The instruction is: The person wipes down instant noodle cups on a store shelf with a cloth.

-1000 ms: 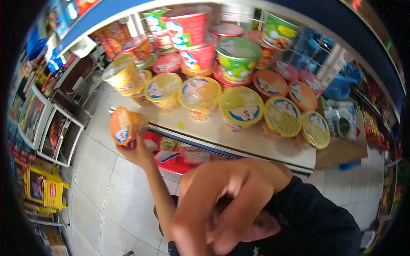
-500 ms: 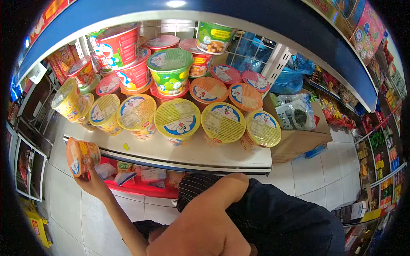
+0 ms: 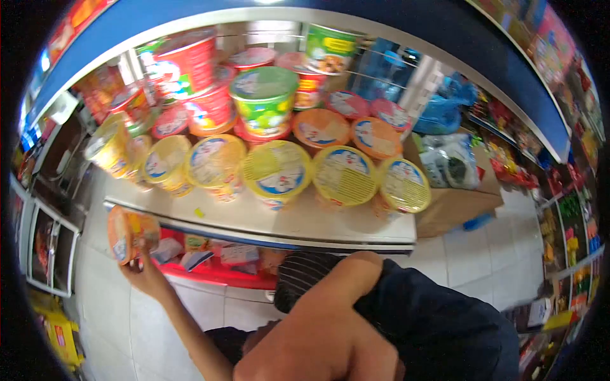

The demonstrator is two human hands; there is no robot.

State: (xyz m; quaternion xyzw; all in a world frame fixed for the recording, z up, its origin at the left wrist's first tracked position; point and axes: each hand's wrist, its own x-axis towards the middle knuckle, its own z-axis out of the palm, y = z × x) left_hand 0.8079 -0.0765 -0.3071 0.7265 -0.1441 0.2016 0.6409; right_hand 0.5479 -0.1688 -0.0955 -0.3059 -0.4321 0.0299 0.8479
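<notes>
At the left, my left hand (image 3: 145, 270) grips an instant noodle cup (image 3: 118, 236) with an orange lid. The cup is tipped on its side, its lid facing left, just off the shelf's front left corner. Close to the camera at the bottom is my right hand (image 3: 318, 349), the arm bent over my knee; its fingers are hidden. Yellow-lidded cups (image 3: 277, 169) form the front row on the white shelf (image 3: 254, 219). Behind them are orange-lidded cups (image 3: 322, 128), red cups (image 3: 190, 70) in a stack, and a green cup (image 3: 264, 105).
Under the shelf is a red bin (image 3: 219, 274) with packets in it. A cardboard box (image 3: 454, 206) holding plastic packs stands to the right. A blue shelf edge (image 3: 381, 22) overhangs the cups. Racks of snacks (image 3: 572, 241) line the right side.
The whole view has shifted slightly, so the shelf and cups appear a little further right and higher. My left hand still holds the orange-lidded cup beside the shelf corner.
</notes>
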